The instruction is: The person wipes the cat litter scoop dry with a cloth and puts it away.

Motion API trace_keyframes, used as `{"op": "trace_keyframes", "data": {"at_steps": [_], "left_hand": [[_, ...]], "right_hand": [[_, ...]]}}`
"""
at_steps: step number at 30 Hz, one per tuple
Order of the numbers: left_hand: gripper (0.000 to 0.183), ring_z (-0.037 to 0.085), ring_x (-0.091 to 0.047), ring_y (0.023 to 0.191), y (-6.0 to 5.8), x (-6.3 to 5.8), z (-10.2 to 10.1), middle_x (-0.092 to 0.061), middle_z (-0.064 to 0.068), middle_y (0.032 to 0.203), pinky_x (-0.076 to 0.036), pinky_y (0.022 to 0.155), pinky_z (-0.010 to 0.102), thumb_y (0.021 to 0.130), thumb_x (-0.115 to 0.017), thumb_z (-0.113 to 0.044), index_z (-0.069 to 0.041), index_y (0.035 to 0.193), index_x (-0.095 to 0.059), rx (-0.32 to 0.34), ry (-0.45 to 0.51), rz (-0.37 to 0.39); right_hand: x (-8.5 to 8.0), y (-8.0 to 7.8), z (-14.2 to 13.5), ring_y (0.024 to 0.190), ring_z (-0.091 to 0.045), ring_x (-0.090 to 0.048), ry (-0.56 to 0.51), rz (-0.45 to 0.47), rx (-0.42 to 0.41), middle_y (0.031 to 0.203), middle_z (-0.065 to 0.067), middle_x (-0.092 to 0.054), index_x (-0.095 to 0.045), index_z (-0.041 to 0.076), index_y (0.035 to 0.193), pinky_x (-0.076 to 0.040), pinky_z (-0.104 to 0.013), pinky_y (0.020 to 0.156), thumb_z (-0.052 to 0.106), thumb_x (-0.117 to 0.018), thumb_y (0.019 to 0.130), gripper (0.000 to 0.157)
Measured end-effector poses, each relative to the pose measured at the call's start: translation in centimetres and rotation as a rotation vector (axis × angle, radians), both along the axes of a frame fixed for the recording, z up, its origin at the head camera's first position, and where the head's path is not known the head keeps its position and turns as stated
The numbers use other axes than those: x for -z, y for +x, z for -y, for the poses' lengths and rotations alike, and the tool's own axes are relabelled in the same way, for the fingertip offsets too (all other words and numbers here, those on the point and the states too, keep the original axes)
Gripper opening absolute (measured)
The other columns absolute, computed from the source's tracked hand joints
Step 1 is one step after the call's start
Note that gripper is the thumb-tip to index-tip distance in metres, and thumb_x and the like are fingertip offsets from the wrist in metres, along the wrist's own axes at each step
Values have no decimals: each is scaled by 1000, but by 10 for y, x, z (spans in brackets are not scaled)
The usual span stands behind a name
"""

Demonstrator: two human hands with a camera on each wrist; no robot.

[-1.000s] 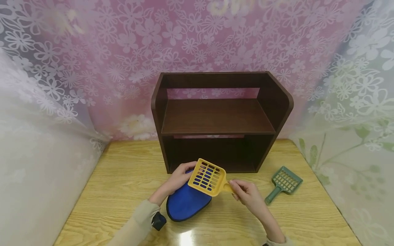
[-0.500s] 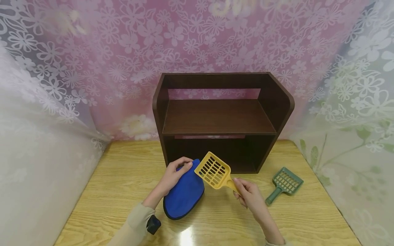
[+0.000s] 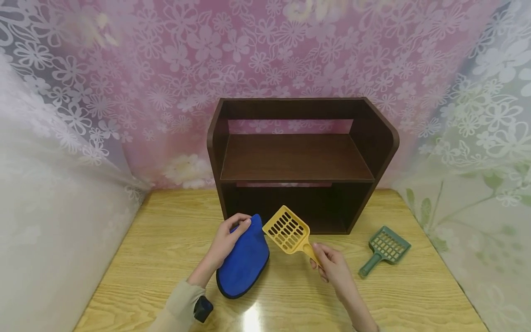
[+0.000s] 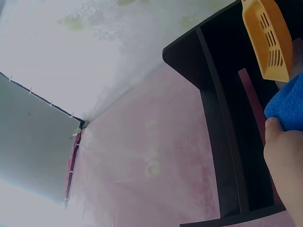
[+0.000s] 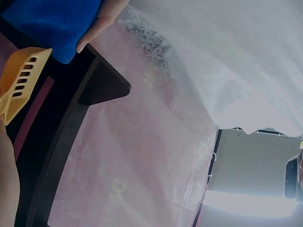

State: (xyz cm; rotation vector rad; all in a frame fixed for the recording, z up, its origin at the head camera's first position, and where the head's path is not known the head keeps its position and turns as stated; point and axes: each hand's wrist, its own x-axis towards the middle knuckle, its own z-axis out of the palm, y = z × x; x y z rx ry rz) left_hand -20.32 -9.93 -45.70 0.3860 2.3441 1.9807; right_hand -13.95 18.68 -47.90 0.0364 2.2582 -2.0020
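Yellow scoop [image 3: 301, 240] and blue cloth piece [image 3: 244, 267] — stiff beside soft

Take the scoop's slotted head as the centre of the clock, twelve pointing away from the wearer. Nearest the wearer, at seven to eight o'clock, the cloth piece hangs at a slant, dark-edged, its tip toward one. The left hand [image 3: 225, 240] pinches it close to that tip, thumb on the upper face. Its nap looks towel-like, so it should be light, limp and hardly slippery; a pinch at the tip probably lets the wide end swing, and a hold nearer the middle would steady it.

At the centre the scoop is held up off the table [image 3: 166, 258], its handle running to about four o'clock. There the right hand [image 3: 335, 271] is clamped on the handle, thumb along the top, fingers curled beneath. It looks like thin moulded plastic: light, rigid, perhaps a little slick, not very fragile. The handle is the natural hold; the slotted head would make an awkward one. Scoop and cloth are just beside each other — whether they touch is hard to tell.

At three to four o'clock, apart from both hands, a green scoop [image 3: 375, 255] lies on the table. Beyond, at twelve, stands a dark shelf unit [image 3: 296, 159], with a flowered curtain [image 3: 290, 60] behind.
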Motion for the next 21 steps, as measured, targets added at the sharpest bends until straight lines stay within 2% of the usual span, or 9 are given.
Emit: {"op": "trace_keyframes", "data": {"at_steps": [3,14,21], "left_hand": [[29,19,-57,90,-4,14,3,-63,2,101,-45,80,30,91,-55,-39,-18,109,-63,-13,7,1],[29,19,-57,89,0,15,1,-63,0,100,-45,79,33,89,-55,-44,-23,107,-64,-5,11,16],[30,19,-58,88,-1,15,-1,-63,1,99,-46,77,32,89,-55,-44,-22,106,-64,-8,8,7]], "right_hand": [[-2,0,-1,43,-9,-33,-5,4,-16,71,-10,-50,-57,0,96,-33,-25,39,39,-43,96,41],[-25,-2,-9,55,-10,-42,-183,121,-183,84,-7,-46,-41,-2,124,-50,-31,61,38,-35,99,47],[-34,1,-13,60,-7,-46,-343,167,-342,91,-3,-51,-31,1,134,-49,-24,59,32,-32,101,46]]}}
